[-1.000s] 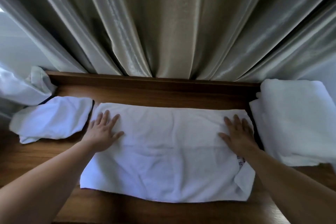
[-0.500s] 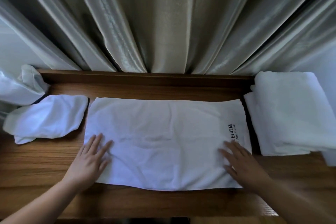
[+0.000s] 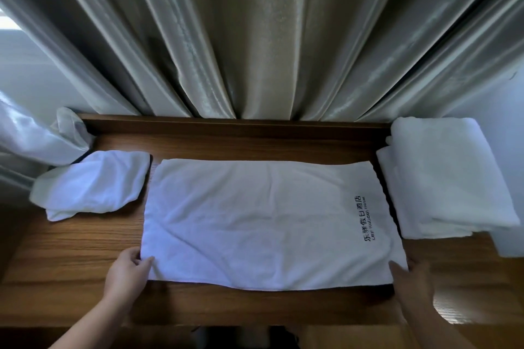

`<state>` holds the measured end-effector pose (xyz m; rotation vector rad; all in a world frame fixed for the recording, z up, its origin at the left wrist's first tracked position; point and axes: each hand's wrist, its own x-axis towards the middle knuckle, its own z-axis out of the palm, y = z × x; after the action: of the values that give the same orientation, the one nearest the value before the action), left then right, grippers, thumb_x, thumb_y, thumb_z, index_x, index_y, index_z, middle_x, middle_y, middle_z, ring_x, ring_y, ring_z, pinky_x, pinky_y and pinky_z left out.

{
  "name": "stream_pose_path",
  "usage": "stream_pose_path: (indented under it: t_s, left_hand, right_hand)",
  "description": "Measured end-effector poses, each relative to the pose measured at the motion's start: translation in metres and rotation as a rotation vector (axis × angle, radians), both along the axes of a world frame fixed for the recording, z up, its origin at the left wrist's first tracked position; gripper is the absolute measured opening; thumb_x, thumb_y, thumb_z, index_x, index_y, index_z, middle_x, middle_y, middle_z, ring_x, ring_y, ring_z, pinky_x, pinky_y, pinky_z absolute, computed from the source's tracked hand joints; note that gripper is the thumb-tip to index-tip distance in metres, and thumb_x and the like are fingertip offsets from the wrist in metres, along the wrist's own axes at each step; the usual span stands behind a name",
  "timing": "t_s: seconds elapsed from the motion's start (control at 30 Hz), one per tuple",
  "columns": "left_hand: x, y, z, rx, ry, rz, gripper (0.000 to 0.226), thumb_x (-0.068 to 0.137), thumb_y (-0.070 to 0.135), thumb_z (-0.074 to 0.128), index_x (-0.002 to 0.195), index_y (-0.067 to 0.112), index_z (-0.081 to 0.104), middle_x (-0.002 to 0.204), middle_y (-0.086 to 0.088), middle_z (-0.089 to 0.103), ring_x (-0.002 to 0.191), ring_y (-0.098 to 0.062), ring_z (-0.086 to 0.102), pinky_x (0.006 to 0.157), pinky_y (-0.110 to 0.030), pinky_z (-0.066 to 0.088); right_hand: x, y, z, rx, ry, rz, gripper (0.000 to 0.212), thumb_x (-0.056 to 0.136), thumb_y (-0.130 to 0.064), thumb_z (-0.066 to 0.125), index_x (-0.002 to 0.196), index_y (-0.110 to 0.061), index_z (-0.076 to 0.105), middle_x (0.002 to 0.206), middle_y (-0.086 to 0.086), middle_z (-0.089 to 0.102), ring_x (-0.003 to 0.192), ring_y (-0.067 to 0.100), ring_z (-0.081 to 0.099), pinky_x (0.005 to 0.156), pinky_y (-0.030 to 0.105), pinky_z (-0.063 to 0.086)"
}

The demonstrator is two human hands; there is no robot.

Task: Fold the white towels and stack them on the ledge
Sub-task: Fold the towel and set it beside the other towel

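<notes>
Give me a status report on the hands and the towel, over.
Left hand pinches near left corner of printed towel. Right hand at near right corner, grip unclear. Folded stack right, crumpled towel left, neither overlapping it.

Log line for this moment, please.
left hand: pinches towel near-left corner | right hand: touches near-right corner | folded stack: right end of ledge

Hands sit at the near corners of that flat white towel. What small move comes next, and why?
Probably lift both near corners and fold them to the far edge: the left hand and right hand each pinch a corner of the spread-out white printed towel.
</notes>
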<state>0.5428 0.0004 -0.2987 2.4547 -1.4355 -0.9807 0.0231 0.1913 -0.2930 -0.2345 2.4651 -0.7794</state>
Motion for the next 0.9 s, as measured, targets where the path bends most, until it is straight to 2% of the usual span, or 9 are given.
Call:
stream_pose_path:
  t_s: [0.17,0.27,0.37,0.43,0.5,0.57,0.63,0.77,0.9]
  left_hand:
    - [-0.007,0.0,0.005,0.07,-0.025,-0.019,0.022,0.083,0.025,0.07,0.074,0.008,0.06,0.074,-0.009,0.064,0.07,-0.025,0.058,0.062,-0.039,0.045]
    - [-0.005,0.004,0.007,0.055,0.005,0.062,0.021,0.083,0.024,0.068,0.083,0.006,0.056,0.079,-0.01,0.063,0.074,-0.029,0.059,0.063,-0.038,0.044]
    - [0.002,0.008,0.001,0.108,-0.054,0.002,0.048,0.074,0.042,0.079,0.097,0.008,0.053,0.101,-0.012,0.057,0.094,-0.033,0.056,0.072,-0.038,0.041]
    - [0.002,0.008,0.002,0.134,-0.098,-0.092,0.036,0.076,0.039,0.076,0.087,0.012,0.055,0.098,-0.009,0.056,0.088,-0.028,0.054,0.075,-0.038,0.045]
    - [-0.001,0.008,0.008,0.099,-0.02,-0.077,0.024,0.078,0.027,0.073,0.078,0.012,0.055,0.085,-0.006,0.059,0.076,-0.025,0.055,0.067,-0.036,0.043]
    - [0.0,0.007,0.007,0.076,0.093,0.015,0.025,0.075,0.017,0.075,0.081,0.009,0.053,0.079,-0.008,0.063,0.072,-0.027,0.058,0.062,-0.037,0.042]
    - [0.008,0.006,0.001,0.132,0.147,0.071,0.029,0.069,0.018,0.079,0.083,0.009,0.056,0.076,-0.009,0.067,0.07,-0.031,0.064,0.067,-0.041,0.052]
    - [0.02,0.008,-0.011,0.182,0.192,0.031,0.021,0.069,0.023,0.072,0.071,0.005,0.061,0.064,-0.012,0.068,0.064,-0.034,0.067,0.065,-0.045,0.056]
    - [0.018,0.013,0.013,0.027,0.32,0.07,0.018,0.076,0.009,0.064,0.092,0.011,0.056,0.085,-0.006,0.069,0.082,-0.029,0.066,0.073,-0.043,0.051]
  right_hand:
    - [0.017,-0.021,0.008,-0.065,-0.024,-0.082,0.014,0.096,-0.013,0.055,0.103,-0.001,0.053,0.094,0.017,0.055,0.087,0.031,0.051,0.077,0.038,0.039]
    - [0.015,-0.019,0.002,0.003,-0.048,-0.128,0.021,0.092,-0.013,0.057,0.101,0.006,0.057,0.093,0.02,0.06,0.086,0.036,0.056,0.079,0.045,0.047]
    - [-0.002,-0.003,-0.022,0.119,-0.064,-0.11,0.03,0.088,-0.023,0.062,0.101,0.004,0.063,0.09,0.022,0.062,0.086,0.04,0.058,0.087,0.054,0.05]
    - [-0.017,0.009,-0.045,0.137,-0.059,-0.105,0.036,0.087,-0.029,0.065,0.105,0.002,0.064,0.094,0.022,0.063,0.09,0.042,0.059,0.091,0.057,0.049]
    - [0.003,-0.005,-0.012,0.066,-0.057,-0.148,0.032,0.087,-0.029,0.065,0.102,0.0,0.064,0.095,0.021,0.063,0.09,0.041,0.059,0.088,0.056,0.05]
    - [0.035,-0.033,0.031,-0.078,-0.038,-0.117,0.023,0.092,-0.023,0.062,0.098,-0.001,0.061,0.092,0.021,0.062,0.082,0.034,0.057,0.075,0.043,0.049]
    - [0.061,-0.065,0.057,-0.211,-0.025,-0.032,0.016,0.094,-0.019,0.059,0.094,-0.004,0.059,0.089,0.02,0.06,0.074,0.028,0.054,0.066,0.036,0.042]
    - [0.127,-0.124,0.081,-0.318,-0.039,0.297,0.016,0.094,-0.025,0.057,0.106,-0.017,0.063,0.101,0.007,0.063,0.09,0.027,0.061,0.078,0.042,0.05]
    - [0.223,-0.164,0.099,-0.397,0.042,0.737,0.032,0.092,-0.02,0.062,0.123,-0.015,0.055,0.124,-0.009,0.045,0.112,0.009,0.047,0.093,0.026,0.038]
